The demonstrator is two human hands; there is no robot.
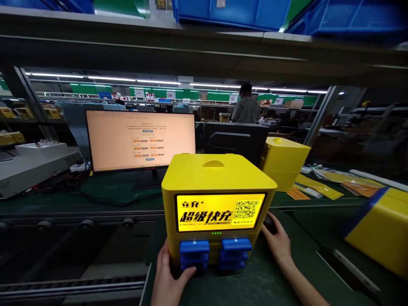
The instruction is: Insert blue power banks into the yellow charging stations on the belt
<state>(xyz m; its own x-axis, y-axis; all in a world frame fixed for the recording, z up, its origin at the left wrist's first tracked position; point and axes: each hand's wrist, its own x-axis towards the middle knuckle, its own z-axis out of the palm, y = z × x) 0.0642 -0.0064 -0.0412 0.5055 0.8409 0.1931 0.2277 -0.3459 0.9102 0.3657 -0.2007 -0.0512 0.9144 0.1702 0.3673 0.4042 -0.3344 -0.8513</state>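
Observation:
A yellow charging box [218, 174] stands in front of me on the dark green mat [255, 284]. Its lit front screen [219, 211] shows black characters and a QR code. Blue power banks [194, 254] sit in slots below the screen. My left hand [167, 278] rests at the box's lower left corner, thumb touching the bottom blue power bank. My right hand [277, 238] lies beside the box's right side, fingers curled over a dark object I cannot make out.
A lit monitor [140, 139] stands behind left. A black monitor back [236, 140] and a second yellow box [283, 161] are behind. Another yellow box [379, 229] lies at right. Roller conveyor [73, 287] at left. A person [246, 108] stands far back. Blue bins [232, 12] overhead.

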